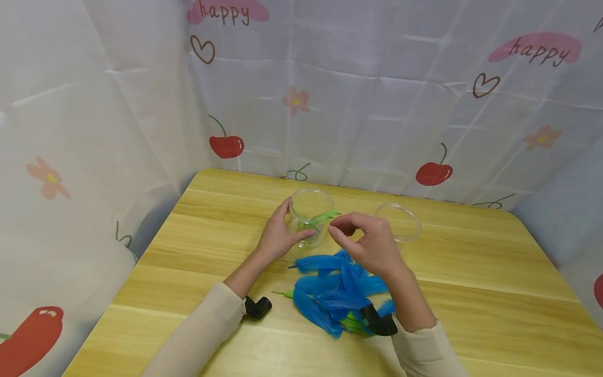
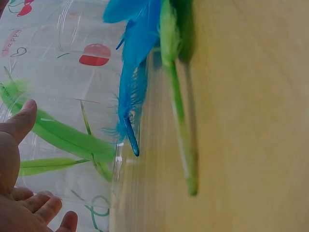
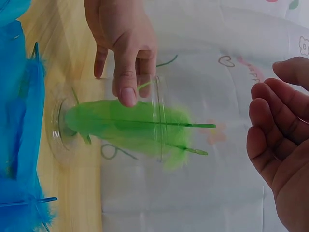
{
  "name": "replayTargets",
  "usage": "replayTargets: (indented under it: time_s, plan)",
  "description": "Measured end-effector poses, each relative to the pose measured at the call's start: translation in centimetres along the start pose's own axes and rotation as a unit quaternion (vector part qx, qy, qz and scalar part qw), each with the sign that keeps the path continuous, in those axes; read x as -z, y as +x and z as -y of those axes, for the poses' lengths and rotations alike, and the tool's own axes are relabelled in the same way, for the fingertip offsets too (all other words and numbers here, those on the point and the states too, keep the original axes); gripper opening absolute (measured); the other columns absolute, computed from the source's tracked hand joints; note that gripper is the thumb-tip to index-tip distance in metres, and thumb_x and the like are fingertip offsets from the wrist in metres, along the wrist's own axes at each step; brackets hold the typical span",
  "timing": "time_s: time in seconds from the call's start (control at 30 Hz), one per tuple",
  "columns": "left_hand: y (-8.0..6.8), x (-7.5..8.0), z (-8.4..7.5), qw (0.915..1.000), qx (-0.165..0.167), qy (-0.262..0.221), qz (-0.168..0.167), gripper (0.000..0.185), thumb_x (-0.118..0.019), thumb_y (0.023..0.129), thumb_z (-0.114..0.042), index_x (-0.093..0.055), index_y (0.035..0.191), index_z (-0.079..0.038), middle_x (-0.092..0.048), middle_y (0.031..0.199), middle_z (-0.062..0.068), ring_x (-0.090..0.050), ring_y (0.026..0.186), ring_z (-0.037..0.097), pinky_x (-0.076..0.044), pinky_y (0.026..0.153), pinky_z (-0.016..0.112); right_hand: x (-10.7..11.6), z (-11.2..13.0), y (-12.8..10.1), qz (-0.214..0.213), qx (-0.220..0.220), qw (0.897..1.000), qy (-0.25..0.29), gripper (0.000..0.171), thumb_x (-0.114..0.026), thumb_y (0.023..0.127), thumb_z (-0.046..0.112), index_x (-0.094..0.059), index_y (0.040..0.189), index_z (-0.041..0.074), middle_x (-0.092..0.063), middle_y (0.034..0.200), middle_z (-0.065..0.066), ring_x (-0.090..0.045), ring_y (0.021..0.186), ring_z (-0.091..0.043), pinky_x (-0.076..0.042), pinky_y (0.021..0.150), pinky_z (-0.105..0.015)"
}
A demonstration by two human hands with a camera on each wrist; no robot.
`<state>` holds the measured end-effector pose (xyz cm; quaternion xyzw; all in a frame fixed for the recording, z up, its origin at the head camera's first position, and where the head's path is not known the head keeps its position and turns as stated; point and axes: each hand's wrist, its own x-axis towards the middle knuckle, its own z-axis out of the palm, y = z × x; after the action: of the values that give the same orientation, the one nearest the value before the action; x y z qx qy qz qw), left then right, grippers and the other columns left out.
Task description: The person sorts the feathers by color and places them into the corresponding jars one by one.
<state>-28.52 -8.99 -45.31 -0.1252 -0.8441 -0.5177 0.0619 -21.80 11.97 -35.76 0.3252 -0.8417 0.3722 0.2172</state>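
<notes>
1. Left hand (image 1: 277, 235) wraps round the clear jar (image 1: 311, 208).
2. Green feathers (image 3: 120, 118) sit in the jar, quills past its rim.
3. Right hand (image 1: 369, 242), fingers loosely bent, holds nothing beside the jar.
4. Blue feathers (image 1: 325, 285) lie heaped between jar and person.

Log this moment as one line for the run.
left grip: holding jar | right grip: empty, beside jar | green feathers: in jar, some sticking out | blue feathers: heaped on table

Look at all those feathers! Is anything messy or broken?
Nothing looks broken. The blue feathers lie in a messy heap with green ones peeking out underneath, which looks a bit odd because other green feathers are in the clear jar.
</notes>
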Motion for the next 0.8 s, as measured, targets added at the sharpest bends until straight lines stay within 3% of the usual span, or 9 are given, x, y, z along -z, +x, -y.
replayTargets:
  time_s: [0.37,0.8]
  plan:
    - [0.1,0.0,0.0,1.0000,-0.001,-0.001,0.002,0.097,-0.085,0.078,-0.035,-0.031,0.154,-0.011,-0.046,0.146,0.017,-0.044,0.133,0.030,-0.035,0.109,0.054,-1.0,0.4,-0.5,0.063,0.016,0.998,-0.001,0.008,-0.077,0.085,0.006,-0.076,0.093,0.006,-0.072,0.081,0.003,-0.064,0.070,-0.007,-0.056,0.065,-0.027]
    - [0.0,0.0,0.0,1.0000,-0.001,-0.002,-0.002,0.096,-0.085,0.079,-0.035,-0.031,0.154,-0.010,-0.046,0.146,0.018,-0.045,0.131,0.031,-0.037,0.107,0.054,-2.8,0.7,-1.1,0.147,0.001,0.989,0.025,0.006,-0.072,0.090,0.007,-0.074,0.096,0.005,-0.071,0.085,0.001,-0.064,0.071,-0.006,-0.057,0.069,-0.026]
